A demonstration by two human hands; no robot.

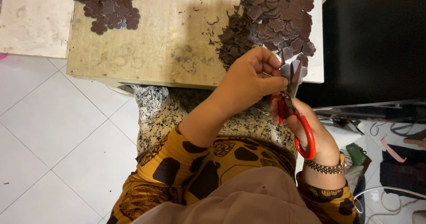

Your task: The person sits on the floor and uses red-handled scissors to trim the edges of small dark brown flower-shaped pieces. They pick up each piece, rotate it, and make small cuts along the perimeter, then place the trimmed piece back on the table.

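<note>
- Flower-shaped brown cutout, thin and flat, sits between the blades of the red-handled scissors, just off the near edge of the wooden surface and above the person's lap.
- Left hand is clenched on the cutout, thumb and fingertips pinching its left edge, clear of the blades.
- Right hand is closed through the red loops of the scissors; the blades look nearly shut on the piece.
- Judged by its look, the cutout is very light, a little flexible, probably leather or foam sheet; it should bend rather than break, and is best held by the rim close to the cut so it cannot flop.
- One heap of matching cutouts with dark trimmings lies at the surface's far right, just beyond the hands; a smaller heap lies far left, well apart.
</note>
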